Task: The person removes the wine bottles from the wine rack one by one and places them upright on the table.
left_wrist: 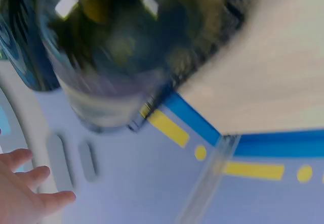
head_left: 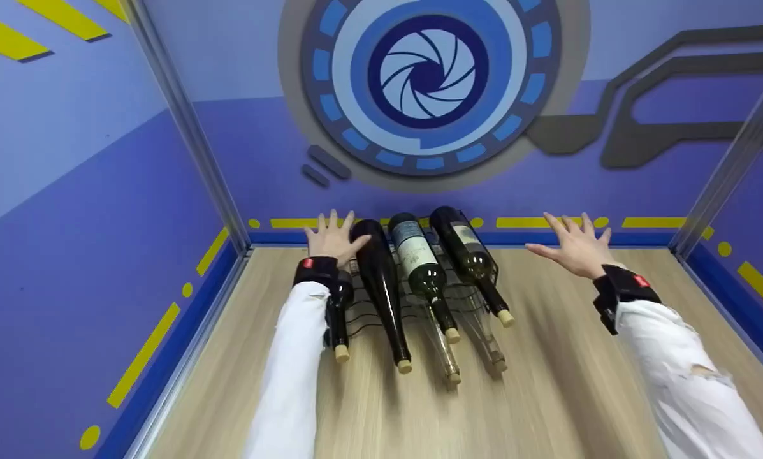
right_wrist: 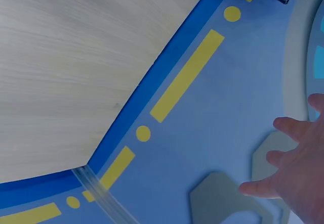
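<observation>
My left hand (head_left: pixel 332 244), fingers spread, is above the leftmost dark bottle (head_left: pixel 338 319) and hides its upper part. Its thumb overlaps a long dark bottle (head_left: pixel 378 280) in the head view. Further right lie a green bottle with a pale label (head_left: pixel 417 258) and another labelled bottle (head_left: pixel 467 245). All are corked, necks toward me, on a black wire rack (head_left: pixel 363 316). Two clear corked bottles show lower down, one left (head_left: pixel 445 354) and one right (head_left: pixel 483 331). Right of the rack, my right hand (head_left: pixel 579 247) has its fingers spread and holds nothing. A large blurred bottle (left_wrist: pixel 116 42) fills the left wrist view's top.
The rack stands on a wood-grain table (head_left: pixel 547 408) near the back wall (head_left: pixel 254 153), which is blue-purple with a round emblem. Side panels rise at left (head_left: pixel 101 255) and right (head_left: pixel 754 217), joined to it by metal corner posts.
</observation>
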`<state>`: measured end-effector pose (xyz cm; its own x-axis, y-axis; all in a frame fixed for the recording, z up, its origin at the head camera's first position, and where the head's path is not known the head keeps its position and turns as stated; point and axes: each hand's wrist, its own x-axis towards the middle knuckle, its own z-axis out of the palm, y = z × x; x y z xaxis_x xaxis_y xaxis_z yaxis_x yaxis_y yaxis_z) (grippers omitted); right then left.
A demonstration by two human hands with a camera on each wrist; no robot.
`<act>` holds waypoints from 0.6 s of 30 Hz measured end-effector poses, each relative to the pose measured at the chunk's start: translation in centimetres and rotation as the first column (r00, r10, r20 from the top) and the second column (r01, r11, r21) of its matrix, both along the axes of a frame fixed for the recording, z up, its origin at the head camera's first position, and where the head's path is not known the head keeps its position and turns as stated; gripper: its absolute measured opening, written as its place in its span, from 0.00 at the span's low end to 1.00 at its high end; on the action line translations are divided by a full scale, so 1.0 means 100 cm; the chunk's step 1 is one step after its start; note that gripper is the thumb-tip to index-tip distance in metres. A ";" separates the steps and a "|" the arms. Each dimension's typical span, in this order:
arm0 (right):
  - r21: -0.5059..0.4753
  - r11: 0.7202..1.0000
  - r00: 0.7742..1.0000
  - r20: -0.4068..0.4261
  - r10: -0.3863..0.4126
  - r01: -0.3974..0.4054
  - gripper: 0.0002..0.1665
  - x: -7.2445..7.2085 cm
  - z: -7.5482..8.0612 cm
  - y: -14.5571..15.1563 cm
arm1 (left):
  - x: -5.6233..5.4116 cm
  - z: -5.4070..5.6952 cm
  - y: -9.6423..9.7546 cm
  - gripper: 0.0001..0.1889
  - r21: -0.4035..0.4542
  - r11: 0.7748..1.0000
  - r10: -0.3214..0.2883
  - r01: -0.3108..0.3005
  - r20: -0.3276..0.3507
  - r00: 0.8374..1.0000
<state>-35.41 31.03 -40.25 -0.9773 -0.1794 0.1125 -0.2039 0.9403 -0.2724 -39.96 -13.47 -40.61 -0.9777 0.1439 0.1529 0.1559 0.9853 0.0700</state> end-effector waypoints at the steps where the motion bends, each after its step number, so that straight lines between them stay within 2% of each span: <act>1: -0.003 1.000 1.000 -0.014 0.008 -0.008 0.53 0.001 -0.001 0.001 | 0.001 0.001 -0.007 0.39 -0.005 1.000 -0.001 0.001 -0.002 1.000; 7: -0.034 0.998 0.996 -0.074 0.051 -0.054 0.52 0.013 -0.010 0.009 | 0.009 0.007 -0.046 0.37 -0.033 0.999 0.011 -0.011 0.009 1.000; 10: -0.065 0.993 0.990 -0.104 0.092 -0.099 0.50 0.019 -0.016 0.011 | 0.012 0.006 -0.061 0.36 -0.065 0.998 -0.022 0.023 0.010 1.000; 14: -0.117 0.979 0.981 -0.123 0.150 -0.164 0.48 0.025 -0.021 0.010 | 0.017 0.004 -0.075 0.36 -0.108 0.984 -0.141 0.140 0.000 0.990; 16: -0.135 0.972 0.976 -0.133 0.172 -0.190 0.47 0.027 -0.022 0.008 | 0.019 0.002 -0.080 0.37 -0.138 0.967 -0.218 0.215 -0.010 0.976; 18: -0.137 0.967 0.968 -0.158 0.193 -0.215 0.45 0.030 -0.021 0.005 | 0.021 0.001 -0.083 0.39 -0.176 0.941 -0.297 0.288 -0.026 0.955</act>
<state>-32.40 31.55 -42.40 -0.8934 -0.3436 0.2893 -0.4345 0.8244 -0.3627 -37.85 -21.77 -40.54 -0.8801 0.4504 0.1502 0.4381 0.8923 -0.1085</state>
